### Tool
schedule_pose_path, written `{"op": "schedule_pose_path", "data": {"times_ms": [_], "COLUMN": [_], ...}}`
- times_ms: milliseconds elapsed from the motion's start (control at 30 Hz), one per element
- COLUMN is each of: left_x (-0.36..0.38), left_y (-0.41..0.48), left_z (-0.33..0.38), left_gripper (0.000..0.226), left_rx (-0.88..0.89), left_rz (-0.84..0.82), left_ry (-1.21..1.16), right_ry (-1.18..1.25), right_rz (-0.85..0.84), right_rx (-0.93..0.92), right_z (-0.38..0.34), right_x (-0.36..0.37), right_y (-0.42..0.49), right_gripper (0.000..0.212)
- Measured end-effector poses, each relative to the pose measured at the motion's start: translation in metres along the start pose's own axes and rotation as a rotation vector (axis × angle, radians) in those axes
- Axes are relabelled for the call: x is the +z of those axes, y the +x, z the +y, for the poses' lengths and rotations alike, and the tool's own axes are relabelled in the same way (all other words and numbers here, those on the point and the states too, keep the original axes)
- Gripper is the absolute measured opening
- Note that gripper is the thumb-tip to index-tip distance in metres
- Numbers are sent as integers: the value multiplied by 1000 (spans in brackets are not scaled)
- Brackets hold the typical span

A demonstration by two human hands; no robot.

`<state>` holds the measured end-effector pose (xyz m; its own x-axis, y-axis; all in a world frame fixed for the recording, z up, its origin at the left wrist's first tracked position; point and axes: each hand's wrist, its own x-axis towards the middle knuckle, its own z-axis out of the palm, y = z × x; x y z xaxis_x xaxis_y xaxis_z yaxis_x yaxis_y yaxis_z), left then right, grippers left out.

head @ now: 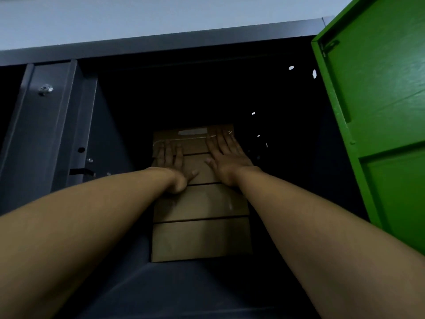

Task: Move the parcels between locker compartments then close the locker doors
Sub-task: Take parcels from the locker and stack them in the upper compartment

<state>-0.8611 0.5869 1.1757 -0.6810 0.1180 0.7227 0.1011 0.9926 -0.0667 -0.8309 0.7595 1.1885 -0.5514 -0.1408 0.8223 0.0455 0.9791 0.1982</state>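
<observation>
Found the parcels mid-frame: brown cardboard, four faces one above the other in the picture, inside the dark locker compartment. Noted tape and a pale label on the uppermost one. Saw left grip and right grip both laid flat on the upper parcels, fingers straight, palms pressing, nothing clasped or pinched. Placed left grip just left of centre and right grip just right of it, side by side, slightly apart. Spotted the green door swung wide at the right edge of the frame, and a grey divider with bolts at the left. Judged the step as seating or steadying the parcels in the compartment. Could not tell pushing in from readying to pull out. Reckoned the next move, if seating, called for both grips drawn clear of the opening, then a reach right for the door edge and a swing shut without clipping the cardboard.
</observation>
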Motion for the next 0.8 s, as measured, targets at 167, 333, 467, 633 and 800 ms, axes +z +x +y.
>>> {"op": "schedule_pose_path", "data": {"times_ms": [167,333,467,633,800], "left_x": [-31,-62,-83,-91,-101], "left_y": [-10,-34,-63,-114,-178], "left_z": [-13,-19,-41,-69,-77], "left_gripper": [105,90,84,85,80], "left_rx": [42,118,116,96,-16], "left_rz": [-121,-213,-152,-211,-245], "left_ry": [-22,-298,-542,-788,-1060], "right_ry": [45,123,381,802,1184], "right_rz": [-181,-205,-43,87,103], "right_rx": [72,153,311,418,569], "right_z": [-10,-18,-21,-27,-49], "right_x": [-34,-57,-62,-78,-113], "right_y": [5,-9,-39,-87,-138], "right_gripper": [77,68,56,53,54]}}
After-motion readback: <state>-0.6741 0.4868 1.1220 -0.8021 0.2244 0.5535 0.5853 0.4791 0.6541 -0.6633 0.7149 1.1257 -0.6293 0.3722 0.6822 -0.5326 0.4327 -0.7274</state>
